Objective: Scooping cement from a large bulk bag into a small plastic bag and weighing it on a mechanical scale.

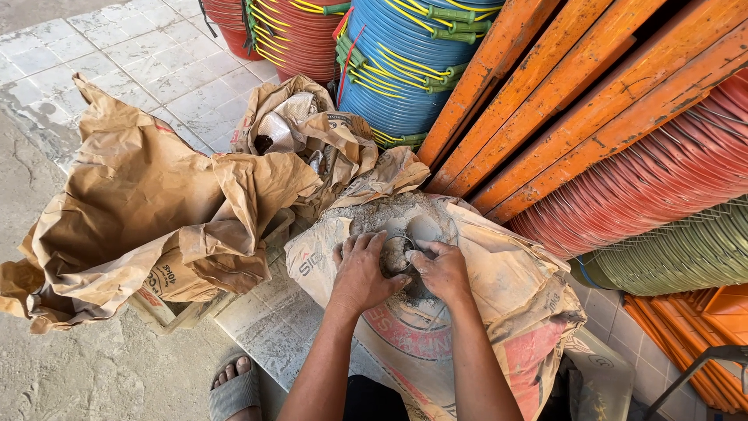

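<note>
Inside opened cement sack (499,281): grey powder (389,214).

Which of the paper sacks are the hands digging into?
The dusty grey sack on the right, under both hands; the crumpled brown sacks to its left lie untouched.

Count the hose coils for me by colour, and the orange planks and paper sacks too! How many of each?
Red hose coils: 1, plus a sliver of another at the top edge
Blue hose coils: 1
Orange planks: 4
Paper sacks: 3, one under both hands, one crumpled, one torn open
Total: 9
</note>
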